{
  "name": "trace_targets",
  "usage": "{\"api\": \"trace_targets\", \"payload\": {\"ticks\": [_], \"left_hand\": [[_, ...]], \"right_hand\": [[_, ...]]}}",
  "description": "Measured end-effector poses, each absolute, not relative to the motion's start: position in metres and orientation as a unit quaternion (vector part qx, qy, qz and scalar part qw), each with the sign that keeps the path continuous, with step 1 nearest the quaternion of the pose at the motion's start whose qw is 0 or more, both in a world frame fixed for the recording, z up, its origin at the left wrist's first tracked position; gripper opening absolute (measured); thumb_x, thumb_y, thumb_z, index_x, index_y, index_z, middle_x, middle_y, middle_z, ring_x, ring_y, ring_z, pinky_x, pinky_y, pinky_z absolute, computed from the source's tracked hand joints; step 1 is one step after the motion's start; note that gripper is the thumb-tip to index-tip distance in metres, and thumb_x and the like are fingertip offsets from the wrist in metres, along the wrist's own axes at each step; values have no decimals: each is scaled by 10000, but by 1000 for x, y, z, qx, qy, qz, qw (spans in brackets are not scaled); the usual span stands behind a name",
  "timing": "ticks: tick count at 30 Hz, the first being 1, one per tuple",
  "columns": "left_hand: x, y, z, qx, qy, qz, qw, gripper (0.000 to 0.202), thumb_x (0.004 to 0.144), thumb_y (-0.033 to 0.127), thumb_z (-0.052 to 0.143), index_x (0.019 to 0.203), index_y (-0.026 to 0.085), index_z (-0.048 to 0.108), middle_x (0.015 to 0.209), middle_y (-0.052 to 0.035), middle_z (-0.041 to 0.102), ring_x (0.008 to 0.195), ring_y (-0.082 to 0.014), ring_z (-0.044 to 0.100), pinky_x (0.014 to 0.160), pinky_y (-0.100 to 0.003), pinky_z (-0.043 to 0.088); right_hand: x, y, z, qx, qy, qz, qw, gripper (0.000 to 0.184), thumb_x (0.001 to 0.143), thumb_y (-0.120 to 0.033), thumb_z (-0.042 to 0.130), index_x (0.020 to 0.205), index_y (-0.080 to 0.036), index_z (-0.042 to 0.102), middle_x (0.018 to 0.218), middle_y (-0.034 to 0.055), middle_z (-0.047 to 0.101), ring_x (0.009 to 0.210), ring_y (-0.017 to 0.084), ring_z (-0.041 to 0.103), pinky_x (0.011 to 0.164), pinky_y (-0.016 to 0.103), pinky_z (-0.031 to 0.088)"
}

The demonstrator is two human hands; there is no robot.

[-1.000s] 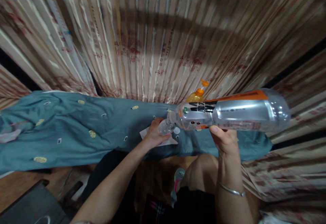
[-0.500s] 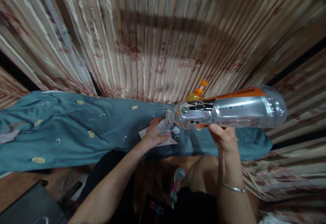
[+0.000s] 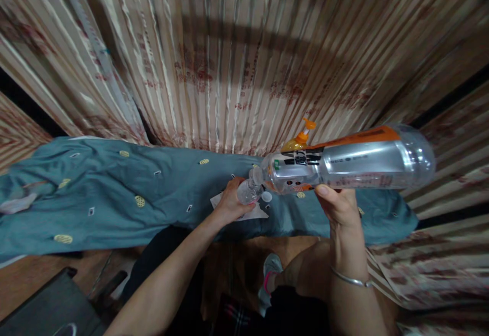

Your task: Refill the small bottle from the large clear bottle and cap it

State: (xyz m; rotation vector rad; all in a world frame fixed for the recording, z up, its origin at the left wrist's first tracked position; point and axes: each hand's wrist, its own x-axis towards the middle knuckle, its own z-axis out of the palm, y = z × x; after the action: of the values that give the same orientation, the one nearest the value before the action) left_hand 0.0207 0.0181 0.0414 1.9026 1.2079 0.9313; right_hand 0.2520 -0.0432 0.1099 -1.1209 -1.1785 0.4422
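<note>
My right hand grips a large clear plastic bottle with a silver and orange label, held almost level with its mouth pointing left. My left hand is closed round a small clear glass right under the bottle's mouth. The glass stands over a white paper napkin on a surface covered with a teal cloth. A small white bottle cap lies on the cloth beside the glass.
An orange pump bottle stands behind the big bottle, against striped beige curtains. A dark box sits on the wooden floor at lower left. My knee and a shoe show below the cloth's edge.
The big bottle's base has lifted slightly, so its mouth tips a bit more toward the glass. My left hand and the glass have stayed put.
</note>
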Motion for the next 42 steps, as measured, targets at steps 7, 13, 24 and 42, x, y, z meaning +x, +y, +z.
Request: {"api": "trace_targets", "payload": {"ticks": [7, 13, 24, 42], "left_hand": [[20, 18, 44, 733, 470, 348, 346, 535, 543, 206, 777, 1013, 187, 522, 996, -34, 589, 960, -229, 573, 852, -372, 455], [19, 16, 44, 729, 470, 345, 359, 551, 551, 203, 765, 1036, 175, 505, 1033, -49, 587, 979, -239, 571, 860, -381, 459], [20, 15, 49, 731, 469, 339, 360, 554, 549, 176, 760, 1035, 175, 493, 1065, -61, 584, 1022, -254, 566, 893, -392, 454], [20, 13, 46, 729, 465, 354, 356, 540, 552, 191, 763, 1030, 185, 512, 1022, -42, 581, 983, -240, 565, 867, -377, 447]], "right_hand": [[254, -44, 102, -490, -520, 235, 659, 537, 560, -446, 787, 1016, -223, 613, 883, 53, 709, 895, 284, 668, 882, 468, 498], [254, -46, 103, -491, -515, 222, 667, 569, 551, -425, 794, 1047, -226, 599, 946, 58, 706, 985, 295, 643, 906, 467, 481], [253, -49, 104, -491, -511, 219, 671, 563, 542, -423, 803, 1030, -230, 601, 949, 55, 705, 981, 298, 646, 899, 464, 490], [253, -51, 108, -494, -543, 221, 643, 470, 596, -416, 773, 997, -214, 634, 858, 46, 721, 862, 281, 687, 853, 449, 534]]}}
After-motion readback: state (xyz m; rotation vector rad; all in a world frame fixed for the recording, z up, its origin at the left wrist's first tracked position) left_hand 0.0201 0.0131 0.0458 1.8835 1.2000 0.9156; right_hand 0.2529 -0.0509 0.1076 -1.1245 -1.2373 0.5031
